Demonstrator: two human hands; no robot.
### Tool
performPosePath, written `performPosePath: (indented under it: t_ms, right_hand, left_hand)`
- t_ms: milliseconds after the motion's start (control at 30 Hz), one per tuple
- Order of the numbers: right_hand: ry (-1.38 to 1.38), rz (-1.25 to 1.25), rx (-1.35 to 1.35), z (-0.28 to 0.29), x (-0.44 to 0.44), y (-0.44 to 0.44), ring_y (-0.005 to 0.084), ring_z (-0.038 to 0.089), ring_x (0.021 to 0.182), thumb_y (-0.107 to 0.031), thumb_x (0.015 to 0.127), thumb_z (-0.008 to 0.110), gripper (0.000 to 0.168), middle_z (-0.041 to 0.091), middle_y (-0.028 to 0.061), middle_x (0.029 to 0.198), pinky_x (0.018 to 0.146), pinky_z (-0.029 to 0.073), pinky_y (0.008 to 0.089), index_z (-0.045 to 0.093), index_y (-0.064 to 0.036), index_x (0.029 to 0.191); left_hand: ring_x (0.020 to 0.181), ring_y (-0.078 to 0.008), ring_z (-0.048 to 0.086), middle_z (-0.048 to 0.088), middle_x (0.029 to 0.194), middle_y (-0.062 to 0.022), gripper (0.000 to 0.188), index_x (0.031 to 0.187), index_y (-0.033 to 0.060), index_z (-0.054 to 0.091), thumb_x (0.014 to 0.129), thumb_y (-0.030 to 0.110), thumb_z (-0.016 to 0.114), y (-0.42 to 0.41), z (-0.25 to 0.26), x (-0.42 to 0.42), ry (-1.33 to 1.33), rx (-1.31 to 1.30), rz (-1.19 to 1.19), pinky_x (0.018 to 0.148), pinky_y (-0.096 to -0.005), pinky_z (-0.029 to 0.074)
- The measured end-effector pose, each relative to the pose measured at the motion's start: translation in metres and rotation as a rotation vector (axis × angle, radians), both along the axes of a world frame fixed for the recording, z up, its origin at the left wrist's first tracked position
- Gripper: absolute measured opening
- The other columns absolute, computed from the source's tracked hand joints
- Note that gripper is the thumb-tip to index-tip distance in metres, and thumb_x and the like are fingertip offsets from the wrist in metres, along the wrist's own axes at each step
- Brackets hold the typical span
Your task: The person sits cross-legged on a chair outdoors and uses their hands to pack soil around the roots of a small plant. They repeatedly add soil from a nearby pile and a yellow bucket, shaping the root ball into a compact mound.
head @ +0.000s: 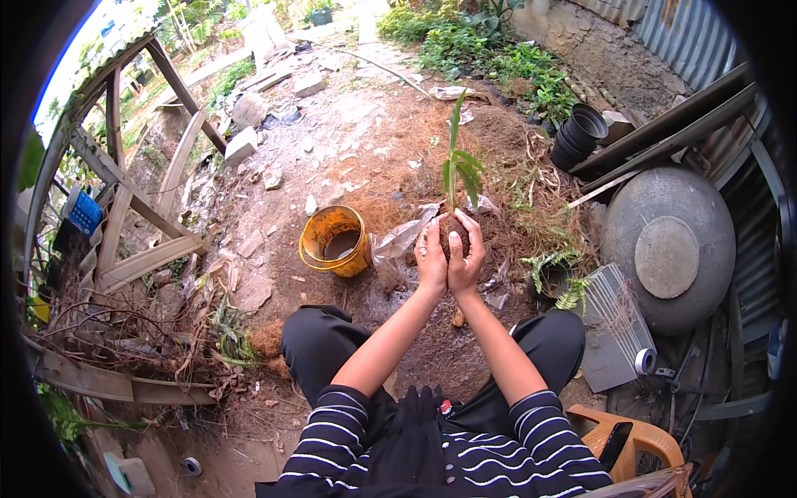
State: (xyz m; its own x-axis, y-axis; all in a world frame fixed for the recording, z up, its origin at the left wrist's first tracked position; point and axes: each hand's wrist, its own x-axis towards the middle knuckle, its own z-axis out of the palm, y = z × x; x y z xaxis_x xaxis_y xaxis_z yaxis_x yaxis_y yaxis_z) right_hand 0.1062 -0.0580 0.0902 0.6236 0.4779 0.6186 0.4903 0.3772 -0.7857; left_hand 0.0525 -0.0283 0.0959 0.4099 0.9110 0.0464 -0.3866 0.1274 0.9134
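Note:
Between my two cupped hands is a dark soil ball (452,235) with a green, long-leaved seedling (454,165) standing upright out of it. My left hand (431,258) presses on the ball's left side, its fingers dotted with soil. On the opposite side my right hand (466,255) curves around it, and the heels of both hands meet below. Crumpled plastic sheeting (398,243) lies on the ground just left of the hands. A yellow bucket (336,241) with dark liquid inside stands farther left, its handle lowered over the front.
Stacked black pots (578,137) and a large grey rounded vessel (669,249) are at the right. Nearer sit a potted fern (556,277) and an orange plastic chair (641,436). A wooden frame (124,187) borders the left. Leafy plants (529,75) grow at the back.

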Motion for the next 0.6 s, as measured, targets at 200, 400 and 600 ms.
performPosePath:
  t_ms: [200, 400, 600]
  right_hand:
    - [0.531, 0.072, 0.051, -0.016, 0.011, 0.008, 0.0174, 0.052, 0.102, -0.017, 0.086, 0.053, 0.033, 0.056, 0.0105, 0.111, 0.091, 0.039, 0.0297, 0.054, 0.003, 0.111]
    - [0.276, 0.185, -0.069, -0.016, 0.005, 0.006, 0.0232, 0.048, 0.113, -0.024, 0.087, 0.054, 0.041, 0.053, 0.0144, 0.118, 0.097, 0.035, 0.0343, 0.051, 0.003, 0.117]
    - [-0.131, 0.068, -0.107, 0.010, 0.004, -0.003, 0.0296, 0.046, 0.116, -0.028, 0.086, 0.053, 0.044, 0.050, 0.0180, 0.121, 0.099, 0.034, 0.0379, 0.051, 0.002, 0.118]
  left_hand:
    - [0.119, -0.0168, 0.038, 0.044, 0.127, -0.0084, 0.043, 0.126, 0.0042, 0.044, 0.095, 0.034, 0.036, 0.000, 0.011, 0.004, 0.043, -0.073, -0.108, 0.100, -0.0305, 0.029]
    - [0.094, -0.0160, 0.057, 0.059, 0.105, -0.0053, 0.039, 0.116, 0.0081, 0.053, 0.089, 0.036, 0.047, 0.023, 0.000, -0.006, -0.082, -0.384, -0.182, 0.081, -0.0319, 0.046]
    - [0.094, -0.0174, 0.058, 0.059, 0.102, -0.0044, 0.039, 0.115, 0.0128, 0.051, 0.090, 0.041, 0.043, 0.032, -0.006, -0.010, -0.439, -0.591, -0.361, 0.085, -0.0334, 0.047]
